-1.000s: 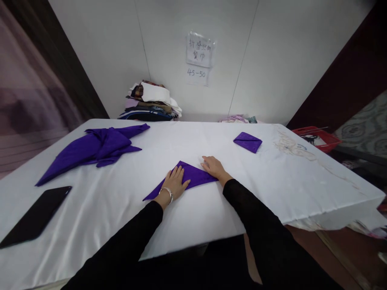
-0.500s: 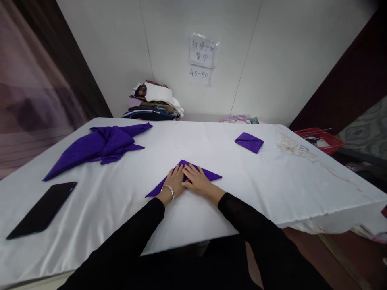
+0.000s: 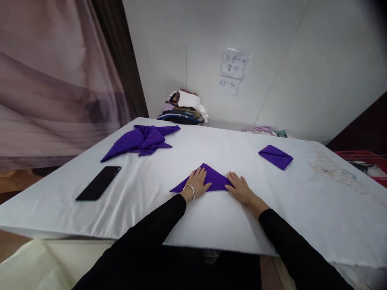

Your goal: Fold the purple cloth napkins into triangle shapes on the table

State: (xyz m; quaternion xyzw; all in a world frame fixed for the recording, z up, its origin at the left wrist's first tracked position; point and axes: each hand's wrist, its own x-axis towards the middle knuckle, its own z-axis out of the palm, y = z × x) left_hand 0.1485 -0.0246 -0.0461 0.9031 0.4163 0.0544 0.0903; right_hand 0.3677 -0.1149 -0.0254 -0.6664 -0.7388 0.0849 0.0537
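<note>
A purple cloth napkin (image 3: 215, 180), folded into a flat triangle, lies on the white tablecloth in front of me. Its peak points away from me. My left hand (image 3: 197, 182), with a silver bracelet at the wrist, lies flat on the napkin's left half, fingers stretched out. At the napkin's right corner, my right hand (image 3: 240, 187) rests flat with fingers extended, covering that tip. Neither hand grips the cloth; both press it from above.
Crumpled purple cloths (image 3: 142, 140) lie at the back left, near a black phone-like slab (image 3: 99, 183). To the right sits a folded purple packet (image 3: 275, 157). A clothes pile (image 3: 184, 106) stands behind the white-covered table (image 3: 211, 225), against the wall. A red basket (image 3: 367, 161) is at far right.
My right hand has slid from the napkin's middle to its right corner, away from my left hand. My left hand stays on the left half. The camera view has turned left.
</note>
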